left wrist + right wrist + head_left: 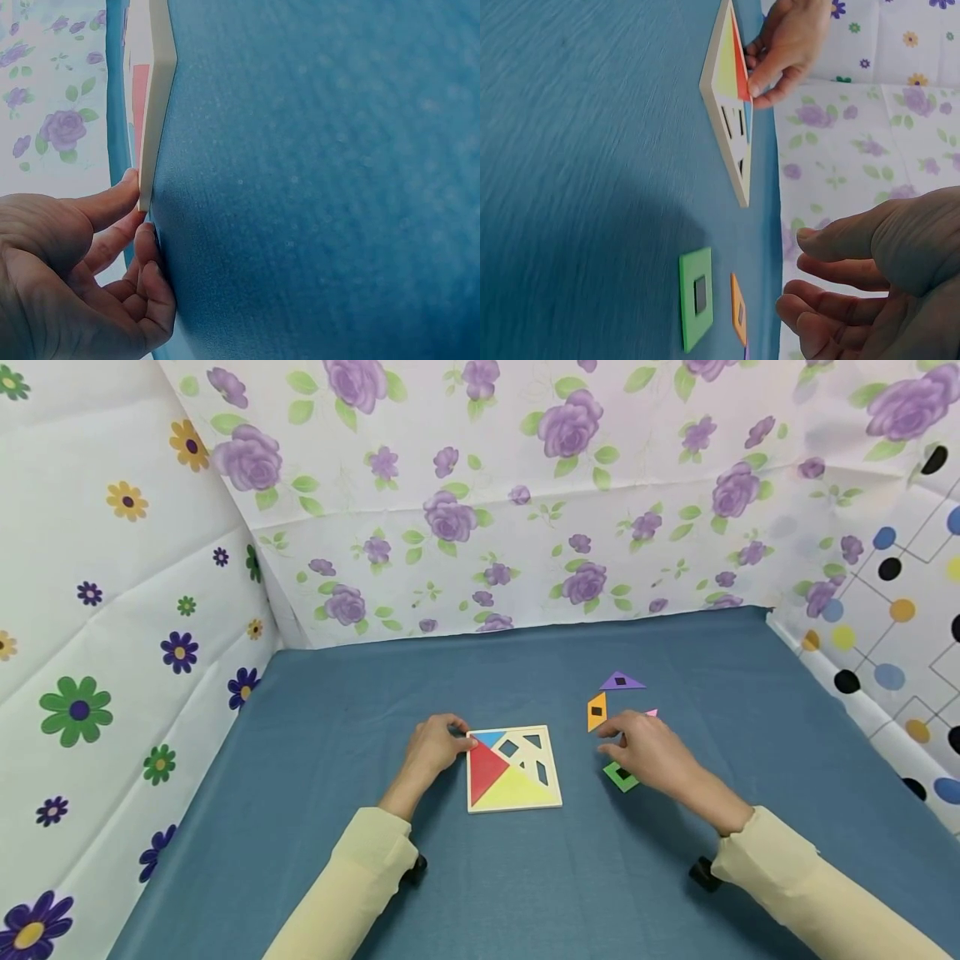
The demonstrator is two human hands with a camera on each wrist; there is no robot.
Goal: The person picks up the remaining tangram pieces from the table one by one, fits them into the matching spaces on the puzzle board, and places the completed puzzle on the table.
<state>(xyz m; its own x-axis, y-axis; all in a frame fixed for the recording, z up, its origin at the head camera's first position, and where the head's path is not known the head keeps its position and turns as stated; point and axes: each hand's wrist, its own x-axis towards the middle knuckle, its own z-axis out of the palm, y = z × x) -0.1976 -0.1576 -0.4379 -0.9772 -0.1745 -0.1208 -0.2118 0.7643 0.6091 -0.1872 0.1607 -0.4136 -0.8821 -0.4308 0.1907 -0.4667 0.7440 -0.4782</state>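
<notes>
A square wooden tangram board (517,811) lies on the blue cloth, with a red triangle (486,772), a yellow triangle (519,789) and a blue piece (489,738) set in it. Its other recesses show bare. My left hand (431,750) pinches the board's far left corner, thumb on top in the left wrist view (97,277). Above the loose pieces hovers my right hand (652,752), fingers loosely bent and holding nothing. Near its fingertips lie a green square (615,778) and an orange parallelogram (597,711). A pink piece (652,713) is mostly hidden behind this hand.
Beyond the orange piece lies a purple triangle (621,680). The loose green, orange and purple pieces each carry a dark square at their middle. Flowered sheets (450,568) hang behind and at the left; a dotted sheet (892,643) borders the right of the blue cloth (360,693).
</notes>
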